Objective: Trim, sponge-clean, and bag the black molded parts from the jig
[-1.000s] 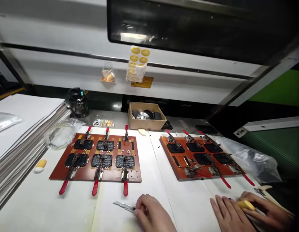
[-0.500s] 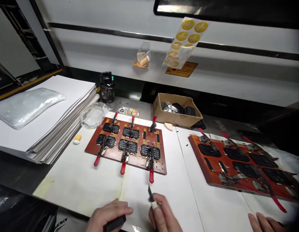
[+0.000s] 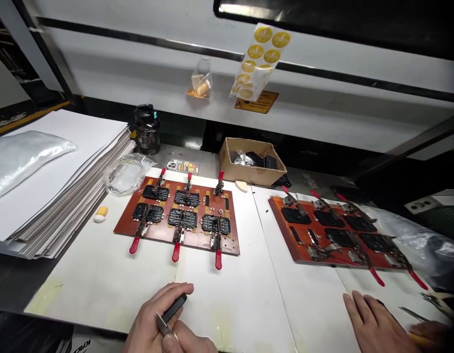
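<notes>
My left hand [image 3: 149, 323] at the bottom centre is shut on a narrow black strip [image 3: 174, 309]. My right hand [image 3: 186, 343] is close against it, with most of its fingers cut off by the frame. It holds a utility knife whose steel blade [image 3: 162, 323] sits by the strip's lower end. The knife's handle is hidden. Ahead of my hands lies an orange-brown fixture board [image 3: 124, 228] with black pieces held under toggle clamps with red handles [image 3: 176, 251]. A second such board [image 3: 296, 245] lies to the right.
Another person's hand [image 3: 373, 323] rests at the right, with a second hand [image 3: 428, 333] by a yellow sponge [image 3: 419, 339]. Further left stand a white sheet stack [image 3: 65, 181], a cardboard box [image 3: 252, 162] and a black jar [image 3: 147, 130].
The view has swung left since the oldest frame. My left hand has entered with the black strip, and my hands have closed together, the knife blade now at the strip.
</notes>
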The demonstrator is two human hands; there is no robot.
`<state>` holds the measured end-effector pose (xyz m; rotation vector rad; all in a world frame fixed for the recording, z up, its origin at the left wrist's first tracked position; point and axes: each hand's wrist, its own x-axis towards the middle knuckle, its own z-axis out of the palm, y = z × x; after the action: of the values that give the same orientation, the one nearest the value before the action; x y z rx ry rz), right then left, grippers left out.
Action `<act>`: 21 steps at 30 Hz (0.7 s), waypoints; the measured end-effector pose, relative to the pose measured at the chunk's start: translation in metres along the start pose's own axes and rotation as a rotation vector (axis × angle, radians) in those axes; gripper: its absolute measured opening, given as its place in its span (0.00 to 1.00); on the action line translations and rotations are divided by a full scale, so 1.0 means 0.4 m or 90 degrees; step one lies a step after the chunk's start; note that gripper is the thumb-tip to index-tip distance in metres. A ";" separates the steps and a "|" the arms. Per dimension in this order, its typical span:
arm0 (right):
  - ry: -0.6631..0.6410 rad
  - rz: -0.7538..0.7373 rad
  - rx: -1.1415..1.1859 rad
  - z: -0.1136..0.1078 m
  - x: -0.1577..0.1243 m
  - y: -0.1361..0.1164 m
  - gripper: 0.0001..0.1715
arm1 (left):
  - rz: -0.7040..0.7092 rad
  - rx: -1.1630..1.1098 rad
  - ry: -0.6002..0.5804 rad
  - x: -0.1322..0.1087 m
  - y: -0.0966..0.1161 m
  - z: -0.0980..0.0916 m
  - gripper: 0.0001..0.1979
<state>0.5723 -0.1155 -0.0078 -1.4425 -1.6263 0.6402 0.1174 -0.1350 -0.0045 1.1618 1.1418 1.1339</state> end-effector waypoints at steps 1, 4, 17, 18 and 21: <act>0.052 -0.004 -0.035 -0.036 -0.020 0.062 0.27 | 0.003 -0.005 -0.003 0.001 0.000 0.001 0.29; 0.056 -0.010 -0.089 -0.089 -0.066 0.184 0.38 | 0.007 -0.020 -0.031 0.008 0.001 -0.002 0.25; 0.065 0.031 -0.242 -0.054 -0.059 0.089 0.36 | -0.092 0.059 -0.070 0.027 0.017 -0.017 0.16; 0.065 0.031 -0.257 -0.050 -0.060 0.081 0.35 | -0.089 0.073 -0.077 0.026 0.019 -0.019 0.16; 0.058 0.023 -0.281 -0.044 -0.061 0.071 0.34 | -0.088 0.112 -0.096 0.025 0.017 -0.029 0.19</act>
<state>0.6017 -0.1362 -0.0284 -1.7888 -1.7418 0.2337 0.1062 -0.1236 0.0011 1.2610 1.2026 0.8388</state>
